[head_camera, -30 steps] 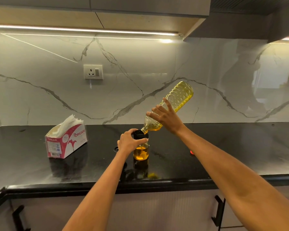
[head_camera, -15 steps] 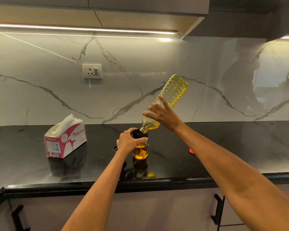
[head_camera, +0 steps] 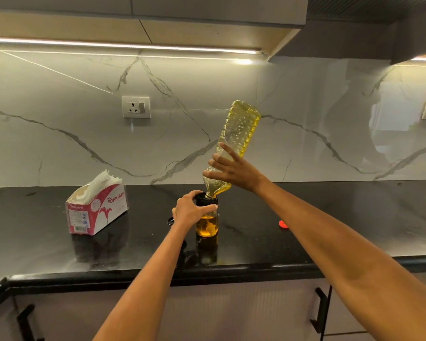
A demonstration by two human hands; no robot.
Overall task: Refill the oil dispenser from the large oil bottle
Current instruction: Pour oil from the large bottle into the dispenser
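A small glass oil dispenser (head_camera: 207, 225) with a black collar stands on the black countertop (head_camera: 330, 217), partly filled with amber oil. My left hand (head_camera: 191, 210) grips its neck. My right hand (head_camera: 233, 172) holds the large clear oil bottle (head_camera: 239, 129) by its lower shoulder. The bottle is tipped steeply, base up and to the right, with its mouth at the dispenser's opening. Yellow oil fills the bottle's neck, and oil is streaming into the dispenser.
A red-and-white tissue box (head_camera: 96, 210) sits to the left. A red cap (head_camera: 283, 223) lies on the counter to the right and a small black cap (head_camera: 170, 220) behind my left wrist. A wall socket (head_camera: 136, 107) is above. Cabinet handles (head_camera: 320, 311) hang below the counter edge.
The large bottle has been tilted more steeply, its base rising and swinging left toward upright. Both hands keep their grips, and the dispenser stays in place.
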